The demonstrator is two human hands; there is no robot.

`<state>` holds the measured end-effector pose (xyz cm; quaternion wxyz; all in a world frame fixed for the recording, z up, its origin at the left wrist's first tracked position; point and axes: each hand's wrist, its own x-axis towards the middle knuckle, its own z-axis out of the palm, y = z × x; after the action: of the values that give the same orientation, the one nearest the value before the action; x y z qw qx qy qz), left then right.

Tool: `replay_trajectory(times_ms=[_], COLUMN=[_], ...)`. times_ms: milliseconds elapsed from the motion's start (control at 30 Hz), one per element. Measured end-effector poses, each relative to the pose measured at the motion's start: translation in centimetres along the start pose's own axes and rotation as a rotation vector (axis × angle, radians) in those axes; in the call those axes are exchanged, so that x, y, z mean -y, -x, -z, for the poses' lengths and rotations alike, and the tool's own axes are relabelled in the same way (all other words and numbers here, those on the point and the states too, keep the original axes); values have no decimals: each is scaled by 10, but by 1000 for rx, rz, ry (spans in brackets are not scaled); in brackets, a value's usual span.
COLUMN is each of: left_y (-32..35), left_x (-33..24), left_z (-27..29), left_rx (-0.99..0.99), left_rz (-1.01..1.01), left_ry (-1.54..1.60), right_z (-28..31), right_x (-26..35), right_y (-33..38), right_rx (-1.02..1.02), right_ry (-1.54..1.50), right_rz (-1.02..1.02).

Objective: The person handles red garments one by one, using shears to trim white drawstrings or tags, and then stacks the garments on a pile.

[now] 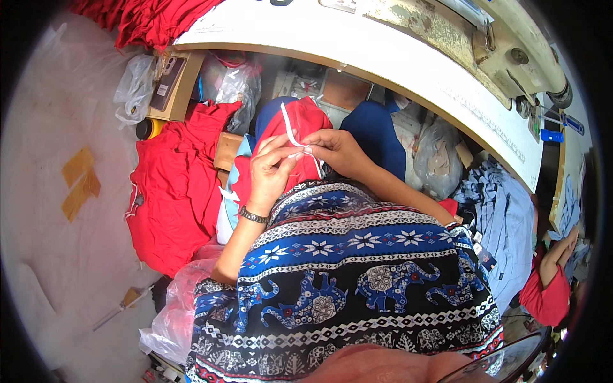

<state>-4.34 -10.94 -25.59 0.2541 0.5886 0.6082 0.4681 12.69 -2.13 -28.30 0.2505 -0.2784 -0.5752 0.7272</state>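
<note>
- The left hand (pixel 271 171) pinches the white trim strip (pixel 293 133) of a red garment piece (pixel 300 127); its fingertips are closed on the strip at its lower end, so the grip is narrow and holding.
- The right hand (pixel 338 152) meets it from 3 o'clock, fingers closed on the same strip and the red fabric edge; the two hands touch at the fingertips.
- The red piece lies on the person's lap, just at 12 o'clock of both hands, with the strip's long axis running from 11 o'clock down to 5 o'clock.
- Both hands are equally near; the left sits slightly lower on the strip.
- A patterned blue skirt (pixel 345 268) covers the lap at 6 o'clock.
- A heap of red garments (pixel 169 191) lies at 9 o'clock on the floor.
- The white table (pixel 396 57) curves across at 12 o'clock, a sewing machine (pixel 511 51) on it at 2 o'clock.
- Pale blue garments (pixel 507 217) hang at 3 o'clock.
</note>
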Motion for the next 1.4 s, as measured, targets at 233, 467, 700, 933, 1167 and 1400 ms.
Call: replay_trajectory(times_ms=[233, 467, 700, 933, 1167, 1400], left_y=[-2, 1, 6, 5, -1, -17], left_x=[-4, -4, 1, 5, -3, -22], left_z=[-1, -4, -8, -8, -2, 13], left_rx=[-46, -175, -160, -188, -291, -358], left_rz=[-107, -127, -28, 12, 26, -7], left_ry=[-4, 44, 130, 223, 409, 509], right_z=[3, 0, -3, -5, -7, -3], right_x=[-8, -5, 0, -6, 10, 41], right_y=[-3, -5, -3, -5, 2, 4], right_rx=[45, 71, 34, 44, 34, 67], right_ry=[-21, -178, -225, -241, -157, 411], right_rz=[32, 13, -16, 14, 157, 283])
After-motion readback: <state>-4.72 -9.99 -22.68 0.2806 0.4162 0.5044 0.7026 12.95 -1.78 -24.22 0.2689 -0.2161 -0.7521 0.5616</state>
